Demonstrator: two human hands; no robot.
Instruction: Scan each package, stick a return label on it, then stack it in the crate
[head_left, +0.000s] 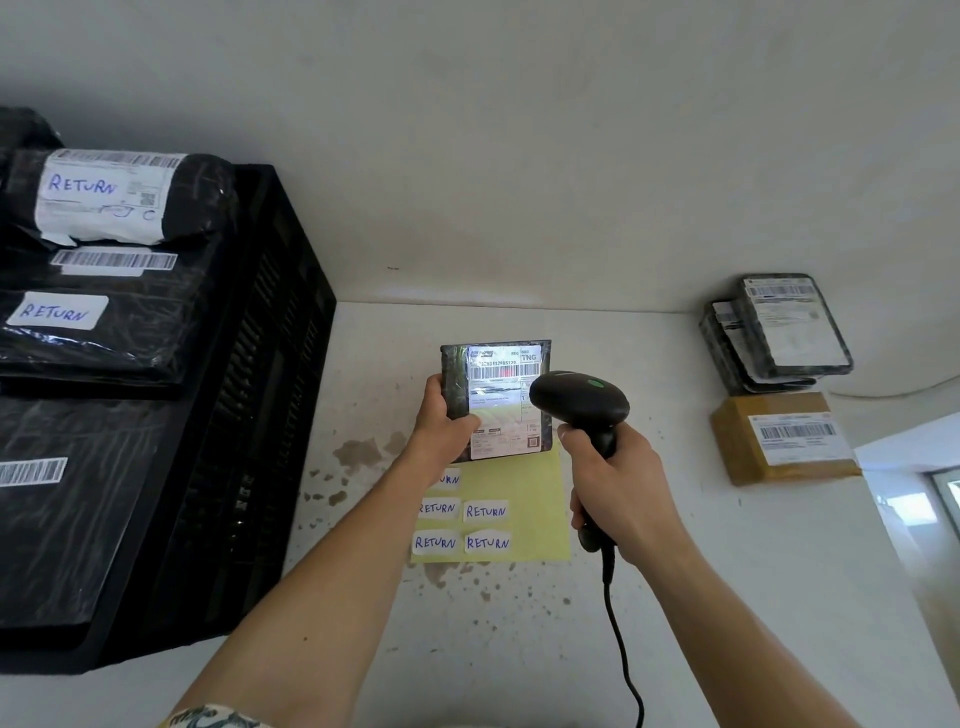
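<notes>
Above the yellow label sheet (524, 499), you hold the small dark package (493, 400) tilted up with its shipping label facing the scanner (579, 402), so the barcode near its top edge is square to the beam; a red line already lies across those bars and a green light shows on the scanner's head. Your left hand (444, 415) pinches the package by its left edge, thumb on the face below the barcode and fingers behind, which keeps the printed bars uncovered. Your right hand (613, 473) is wrapped tight round the scanner's handle, forefinger at the trigger, its cord (621, 644) trailing down toward you.

The sheet lies flat on the bench (727, 597) directly beneath the package, with RETURN stickers (485, 512) in rows, so one is in easy reach once a hand is free. Left of the sheet stands the black crate (270, 415), heaped with dark parcels (98, 332), some of them marked RETURN. Right of the sheet, against the wall, wait a stack of dark packets (779, 332) and a brown box (779, 441), none showing a RETURN sticker.

By my reading, the scan is in hand; labelling comes next.
</notes>
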